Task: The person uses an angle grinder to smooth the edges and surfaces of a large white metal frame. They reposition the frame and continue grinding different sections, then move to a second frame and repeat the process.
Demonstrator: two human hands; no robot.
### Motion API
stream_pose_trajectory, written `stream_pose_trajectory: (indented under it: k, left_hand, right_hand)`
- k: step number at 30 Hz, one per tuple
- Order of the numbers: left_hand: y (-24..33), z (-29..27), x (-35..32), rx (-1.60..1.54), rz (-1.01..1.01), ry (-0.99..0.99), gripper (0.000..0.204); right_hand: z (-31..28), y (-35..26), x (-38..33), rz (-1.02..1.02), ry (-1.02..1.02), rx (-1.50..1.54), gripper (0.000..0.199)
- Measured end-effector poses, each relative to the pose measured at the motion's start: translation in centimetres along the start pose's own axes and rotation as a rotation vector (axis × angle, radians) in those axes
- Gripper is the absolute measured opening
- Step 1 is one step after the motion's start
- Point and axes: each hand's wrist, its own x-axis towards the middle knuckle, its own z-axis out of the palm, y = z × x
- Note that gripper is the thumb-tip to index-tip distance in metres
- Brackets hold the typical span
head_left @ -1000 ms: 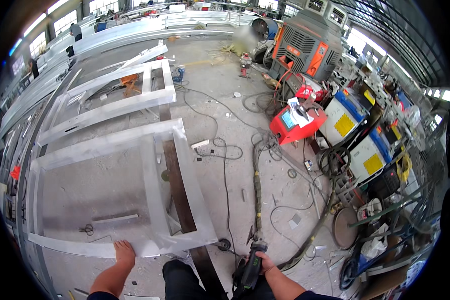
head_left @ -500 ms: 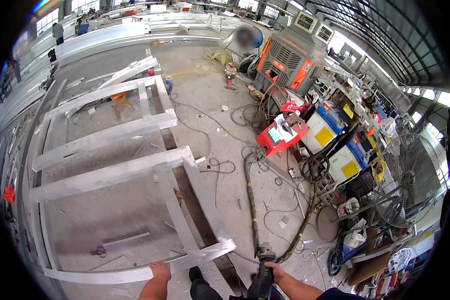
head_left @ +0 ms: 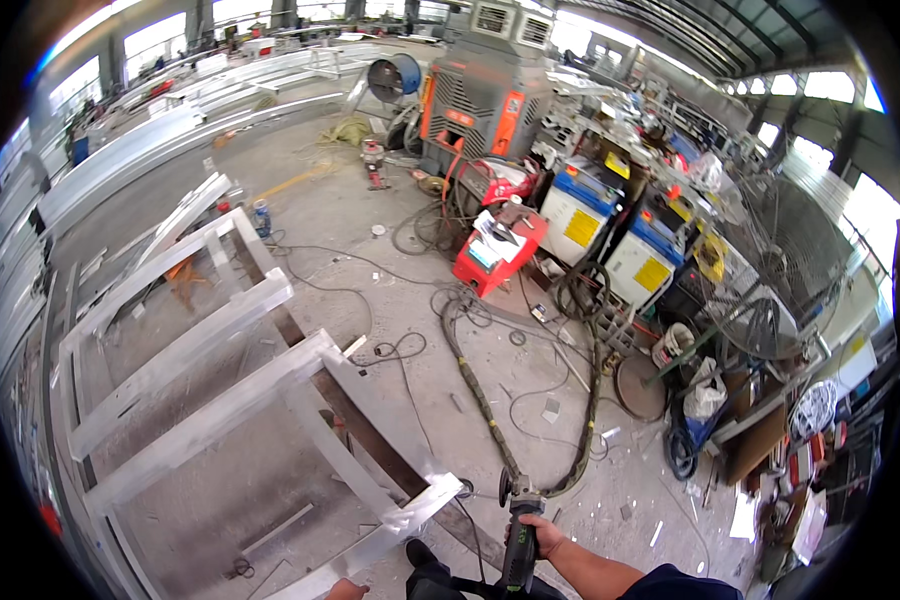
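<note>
My right hand (head_left: 543,537) is wrapped round the black body of an angle grinder (head_left: 520,552), held upright low in the view, its metal head and disc at the top. The grinder is just right of the near corner of a silvery metal frame (head_left: 320,410) made of welded square tube. My left hand (head_left: 348,591) shows only in small part at the lower edge, beside the frame's near bar; its fingers are too cut off to read. A second part of the frame (head_left: 185,350) lies beyond the first.
A wrapped cable (head_left: 478,400) loops on the floor behind the grinder. A red machine (head_left: 500,245), white-and-blue boxes (head_left: 575,215), a large grey-orange machine (head_left: 480,110) and a wire fan guard (head_left: 785,235) stand to the right and back. Thin cords and scraps lie about the floor.
The view has swung to the right, so the frame sits further left. My left hand has dropped toward the lower edge from the frame's near bar. The grinder's disc now shows side-on.
</note>
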Motion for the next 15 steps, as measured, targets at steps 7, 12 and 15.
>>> stream_pose_trajectory:
  k: [7, 12, 15]
  left_hand:
    - [0.4, -2.4, 2.9, 0.132, 0.060, -0.040, 0.082]
    - [10.0, -6.8, -3.3, 0.224, 0.224, -0.045, 0.080]
    - [9.4, -7.9, -2.5, 0.369, 0.292, 0.042, 0.081]
  right_hand:
    - [-7.7, 4.1, -5.5, -0.162, 0.115, 0.206, 0.037]
    - [-11.9, 8.3, -11.4, -0.298, 0.305, 0.307, 0.036]
    - [-13.5, 11.0, -12.2, -0.368, 0.298, 0.378, 0.033]
